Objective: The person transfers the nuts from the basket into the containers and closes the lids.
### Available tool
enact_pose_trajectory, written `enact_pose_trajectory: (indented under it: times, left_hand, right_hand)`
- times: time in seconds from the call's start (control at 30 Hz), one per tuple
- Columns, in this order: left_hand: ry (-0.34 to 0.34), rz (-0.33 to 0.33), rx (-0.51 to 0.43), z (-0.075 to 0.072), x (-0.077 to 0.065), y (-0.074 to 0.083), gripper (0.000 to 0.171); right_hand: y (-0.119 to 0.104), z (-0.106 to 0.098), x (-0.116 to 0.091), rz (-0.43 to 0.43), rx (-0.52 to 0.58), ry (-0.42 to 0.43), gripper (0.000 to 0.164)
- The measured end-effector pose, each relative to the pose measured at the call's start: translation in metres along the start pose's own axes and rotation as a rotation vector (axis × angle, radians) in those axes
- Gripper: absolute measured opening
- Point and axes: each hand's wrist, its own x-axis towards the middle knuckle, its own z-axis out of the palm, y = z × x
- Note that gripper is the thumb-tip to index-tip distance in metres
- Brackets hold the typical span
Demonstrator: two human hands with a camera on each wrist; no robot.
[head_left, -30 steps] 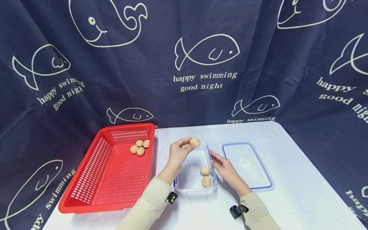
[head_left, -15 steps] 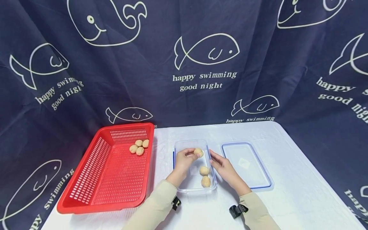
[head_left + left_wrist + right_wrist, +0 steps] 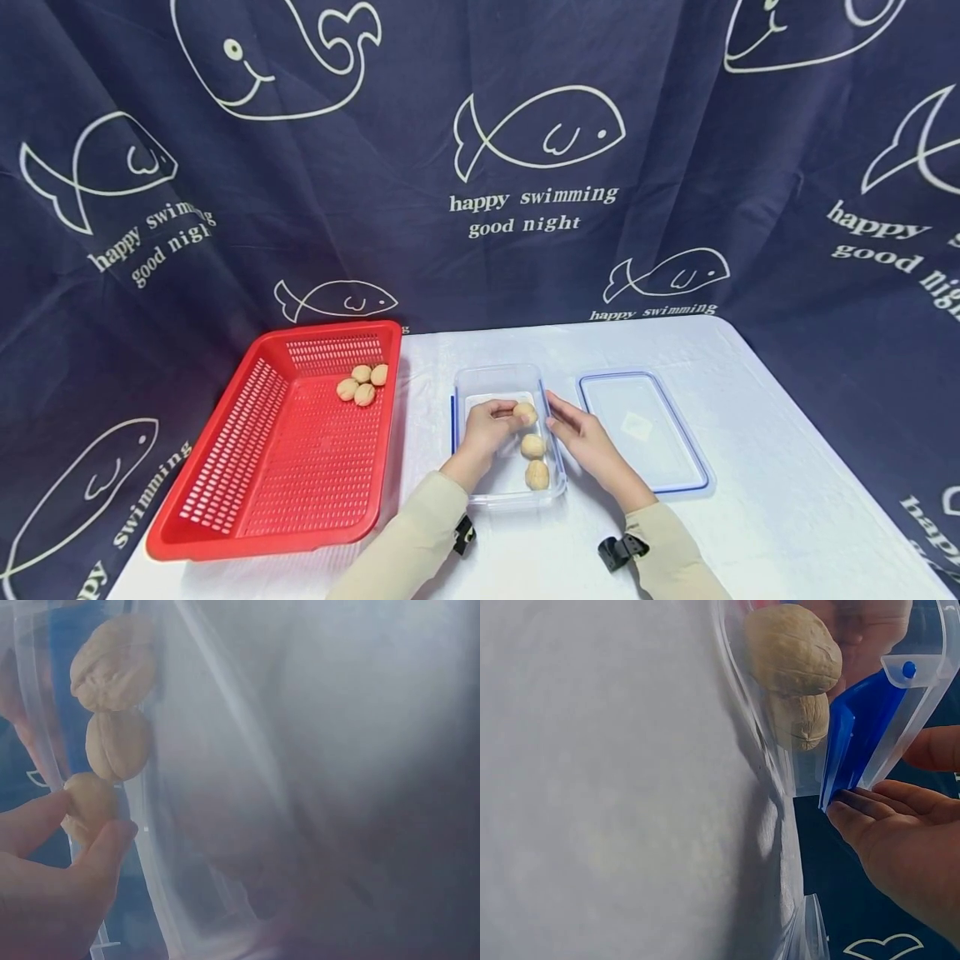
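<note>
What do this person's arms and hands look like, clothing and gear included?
The left hand and right hand are both ungloved. The left sleeve and right sleeve are long and plain beige. A small black left wrist camera and black right wrist camera are worn too; no cables show.

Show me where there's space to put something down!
White cloth lies bare right of the lid, and the red basket is bare at its near end. The clear box is crowded along its right side: three walnuts, left hand inside, right hand outside.
</note>
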Motion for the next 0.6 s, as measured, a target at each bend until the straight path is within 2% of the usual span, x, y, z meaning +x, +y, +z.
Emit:
enact_pose_trajectory:
  times: [0.37,0.6]
  left_hand:
    - [-0.024,0.012,0.116,0.0032,-0.0017,0.0014,0.029]
    - [-0.023,0.020,0.121,0.0025,-0.0016,0.0006,0.031]
  right_hand:
    - [-0.0001,-0.0004,0.0005,0.007,0.011,0.002,0.050]
    - [0.0008,0.0006,0.0010,0.003,0.019,0.006,0.049]
